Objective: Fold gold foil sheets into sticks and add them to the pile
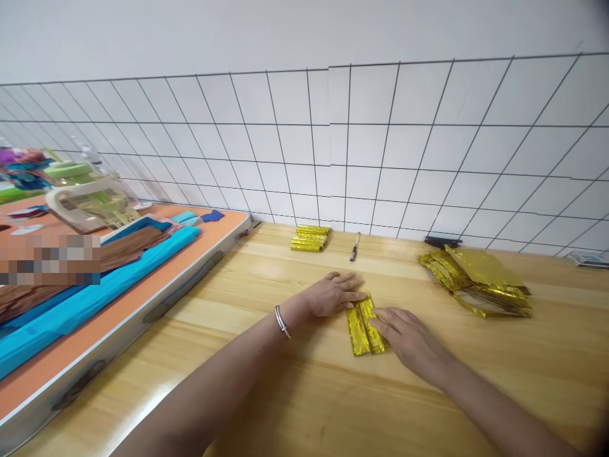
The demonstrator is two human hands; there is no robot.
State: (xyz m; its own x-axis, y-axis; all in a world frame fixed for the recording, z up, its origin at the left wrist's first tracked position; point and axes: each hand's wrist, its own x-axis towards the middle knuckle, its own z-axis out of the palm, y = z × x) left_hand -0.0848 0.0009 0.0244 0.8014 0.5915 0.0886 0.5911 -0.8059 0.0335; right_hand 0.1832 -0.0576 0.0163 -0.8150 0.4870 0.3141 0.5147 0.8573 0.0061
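Note:
A gold foil sheet (359, 333), its sides folded in toward a middle seam, lies on the wooden table (295, 406). My left hand (333, 294) rests on its upper left edge, fingers stretched out and apart. At its right side, my right hand (402, 333) presses on the foil with extended fingers. Several folded gold strips (310, 238) lie side by side near the wall. On the right is a loose pile of gold foil sheets (485, 273). A pen or small knife (354, 246) lies between the strips and the pile.
An orange-topped surface (190, 254) at the left holds blue rolled material (128, 273), brown material (133, 249) and a container with a green lid (71, 171). A dark object (442, 242) lies against the tiled wall behind the pile. Another flat item (590, 259) is at the far right.

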